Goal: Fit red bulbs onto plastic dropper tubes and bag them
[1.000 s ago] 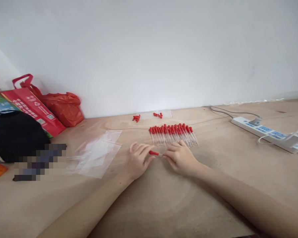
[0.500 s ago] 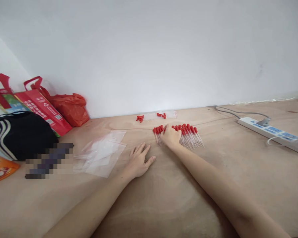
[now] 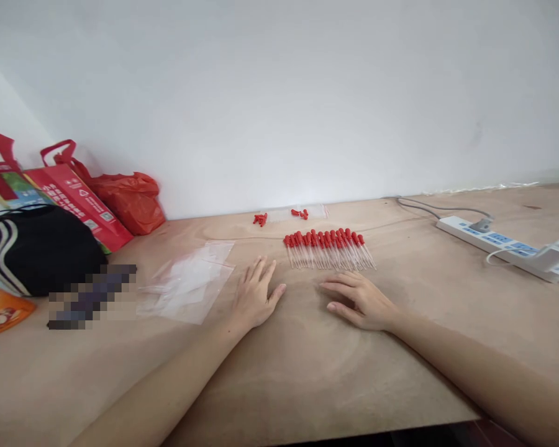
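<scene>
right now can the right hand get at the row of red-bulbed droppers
Probably yes: the right hand looks empty, its fingers near the clear tips of the red-bulbed droppers, and nothing visible blocks the way between.

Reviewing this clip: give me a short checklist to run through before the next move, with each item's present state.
1. Left hand holding nothing: ok, palm down, fingers spread.
2. Right hand holding nothing: ok, fingers parted near the droppers' tips.
3. Red-bulbed droppers facing one way: ok, bulbs toward the wall, tips toward the person.
4. Droppers well separated: not ok, they lie crowded in the row.
5. Far-right cluster of loose red bulbs inside the small clear bag: cannot tell whether in or on it.
6. Power strip apart from the right hand: ok, off to its right.
</scene>
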The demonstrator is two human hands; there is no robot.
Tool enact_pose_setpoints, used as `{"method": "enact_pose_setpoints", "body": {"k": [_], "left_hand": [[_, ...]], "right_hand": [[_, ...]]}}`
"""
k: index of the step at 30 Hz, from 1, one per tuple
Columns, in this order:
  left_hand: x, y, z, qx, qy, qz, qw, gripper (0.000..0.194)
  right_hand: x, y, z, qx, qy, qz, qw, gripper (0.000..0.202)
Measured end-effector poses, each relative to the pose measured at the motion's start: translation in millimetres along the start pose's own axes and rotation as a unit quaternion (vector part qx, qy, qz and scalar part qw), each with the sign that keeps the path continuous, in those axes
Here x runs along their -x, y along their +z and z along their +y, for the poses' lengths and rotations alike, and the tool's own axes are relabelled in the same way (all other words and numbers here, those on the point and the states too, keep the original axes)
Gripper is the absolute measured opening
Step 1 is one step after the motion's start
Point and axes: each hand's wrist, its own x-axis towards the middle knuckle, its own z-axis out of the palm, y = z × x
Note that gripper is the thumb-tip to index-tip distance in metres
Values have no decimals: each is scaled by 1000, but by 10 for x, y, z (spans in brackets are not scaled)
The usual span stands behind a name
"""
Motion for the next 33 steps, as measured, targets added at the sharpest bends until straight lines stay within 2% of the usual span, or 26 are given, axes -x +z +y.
{"method": "enact_pose_setpoints", "body": {"k": [2,3,7,10,13,16,19,21,23,26,29,33], "left_hand": [[52,-28,25,-5,12,31,999,58],[81,-45,32,-1,28,17,999,59],[170,-107,43,26,94,-123,988,61],[192,-117,69,35,86,-135,987,60],[203,-105,86,50,73,-91,992,54],[227,-119,-20,39,33,10,999,45],[284,-171,-322,-23,-14,131,991,39],[349,-196,-579,-62,-41,175,982,39],[426,-197,-800,-87,-67,167,980,41],[515,-180,-967,-110,-85,104,985,38],[534,-207,-957,-130,-49,102,985,38],[493,-275,-778,-66,71,140,985,37]], "right_hand": [[139,-88,26,-1,-9,-36,999,43],[180,-120,44,-1,-9,-57,998,47],[216,-153,100,-5,-12,-135,991,51],[200,-127,110,-7,-6,-140,990,51],[198,-113,112,-15,-3,-137,990,51],[203,-112,119,-28,4,-125,992,51],[200,-107,128,-42,5,-108,993,50],[194,-101,133,-46,6,-102,994,50],[188,-97,136,-48,7,-102,994,49],[184,-99,133,-47,11,-105,993,49],[184,-108,127,-47,14,-107,993,49],[188,-120,117,-57,14,-93,994,49]]}}
